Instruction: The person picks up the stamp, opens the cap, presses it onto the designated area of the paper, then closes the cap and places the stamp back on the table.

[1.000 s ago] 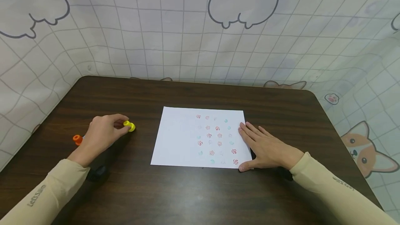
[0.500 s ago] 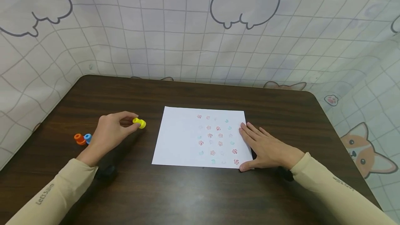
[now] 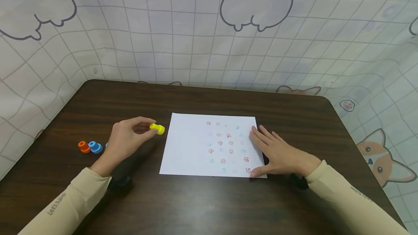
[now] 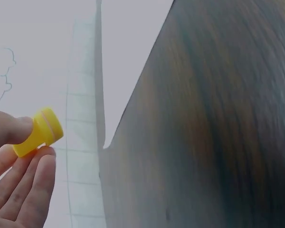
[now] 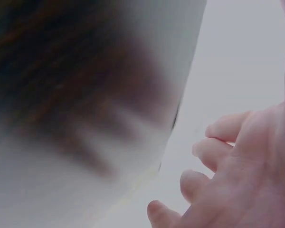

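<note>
Between thumb and fingertips, my left hand [image 3: 127, 139] pinches a small yellow stamp [image 3: 157, 128]. It is just left of the white sheet of paper [image 3: 184, 146], apart from it in the head view. The left wrist view shows the stamp [image 4: 40, 132] tilted, its wider end pointing away from the fingers. Rows of red, green and faint printed marks cover the sheet's right half; its left half is plain white. With fingers spread, my right hand [image 3: 282, 155] rests along the sheet's right edge. The right wrist view shows its palm side [image 5: 247, 175].
An orange stamp [image 3: 83, 147] and a blue stamp [image 3: 95, 147] stand side by side on the dark wooden table [image 3: 209, 206], left of my left wrist. Another bit of blue shows beside that wrist, mostly hidden. A grid-patterned cloth [image 3: 183, 46] hangs behind the table.
My left hand has moved right toward the sheet, carrying the yellow stamp. More of the blue and orange stamps shows behind it. The right hand has stayed in place.
</note>
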### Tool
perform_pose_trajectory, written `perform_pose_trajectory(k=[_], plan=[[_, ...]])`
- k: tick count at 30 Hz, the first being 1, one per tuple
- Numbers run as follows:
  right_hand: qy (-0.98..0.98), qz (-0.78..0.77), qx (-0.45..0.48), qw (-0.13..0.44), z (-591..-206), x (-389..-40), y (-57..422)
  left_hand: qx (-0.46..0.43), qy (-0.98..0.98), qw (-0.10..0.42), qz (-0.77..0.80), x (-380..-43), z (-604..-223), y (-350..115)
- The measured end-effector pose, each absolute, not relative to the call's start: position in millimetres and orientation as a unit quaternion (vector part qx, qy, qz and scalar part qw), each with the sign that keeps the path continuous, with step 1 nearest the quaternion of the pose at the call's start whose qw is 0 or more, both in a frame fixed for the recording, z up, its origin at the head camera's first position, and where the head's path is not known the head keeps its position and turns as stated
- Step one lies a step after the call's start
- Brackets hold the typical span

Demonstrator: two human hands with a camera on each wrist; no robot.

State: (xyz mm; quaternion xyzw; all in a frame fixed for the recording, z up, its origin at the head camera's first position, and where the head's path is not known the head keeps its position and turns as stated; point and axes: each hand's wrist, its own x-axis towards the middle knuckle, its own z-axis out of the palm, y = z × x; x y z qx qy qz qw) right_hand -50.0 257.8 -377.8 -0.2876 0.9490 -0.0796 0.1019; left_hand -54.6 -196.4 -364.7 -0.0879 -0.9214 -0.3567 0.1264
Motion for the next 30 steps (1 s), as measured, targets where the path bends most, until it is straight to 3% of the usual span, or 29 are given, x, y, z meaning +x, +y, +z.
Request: perform_pose_trajectory(k=[18,30], plan=[[0.933,-0.185,-0.308,0.033,-363.0,-57.4,233.4,-0.074,-0.874,0.096,-0.471,-54.1,-364.1,-170.5],[0.893,-0.319,-0.308,-0.083,-360.0,-62.5,205.4,-0.103,-0.82,0.112,-0.552,-50.7,-362.1,-153.4]])
